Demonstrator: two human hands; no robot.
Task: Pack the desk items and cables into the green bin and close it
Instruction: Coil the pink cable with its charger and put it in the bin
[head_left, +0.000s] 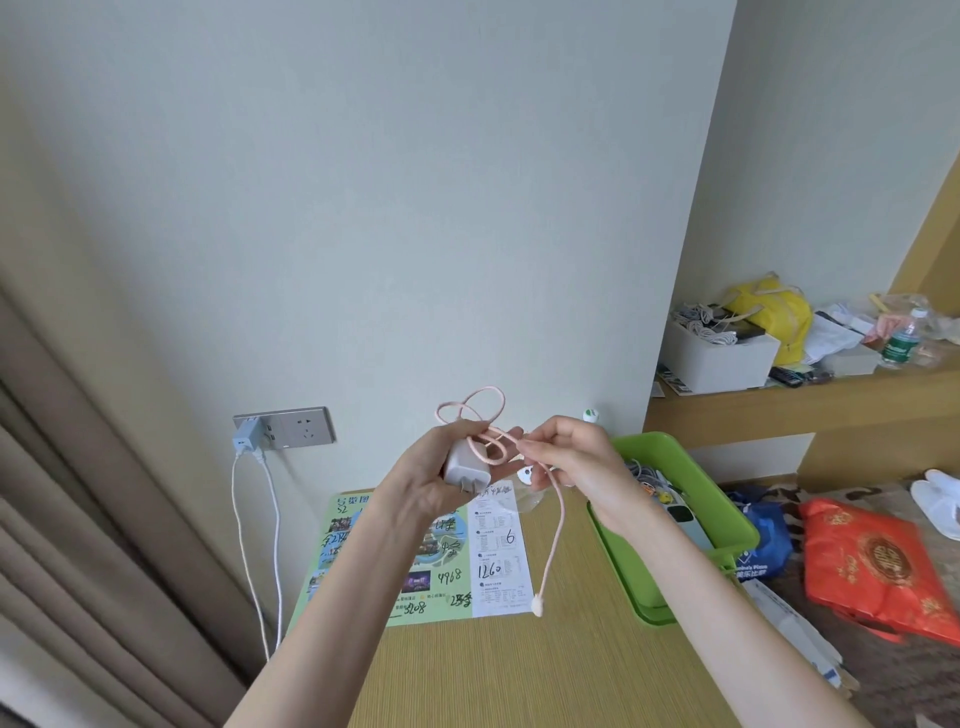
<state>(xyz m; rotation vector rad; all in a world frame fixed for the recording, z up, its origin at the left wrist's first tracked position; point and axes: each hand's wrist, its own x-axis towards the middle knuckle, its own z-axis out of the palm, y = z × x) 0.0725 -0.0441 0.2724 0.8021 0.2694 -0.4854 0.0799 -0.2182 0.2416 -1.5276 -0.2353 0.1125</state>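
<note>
Glossy green plastic bin (649, 447), matt wood-grain desk (519, 665), braided pink cable (553, 530), smooth white plastic charger (465, 465).

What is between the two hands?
Head view: a pink cable stretches from the white charger gripped in the left hand to the right hand, which pinches it.

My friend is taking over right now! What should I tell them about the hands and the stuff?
Left hand holds the white charger, with loops of its pink cable bunched on top.
Right hand pinches the cable; the loose end hangs over the desk.
Green bin stands open on the desk's right side, cables and gadgets already inside.
Done: some things packed.
Left: finish coiling, put charger and cable in the bin, perhaps the leaflet too, then close it. No lid in view.
</note>
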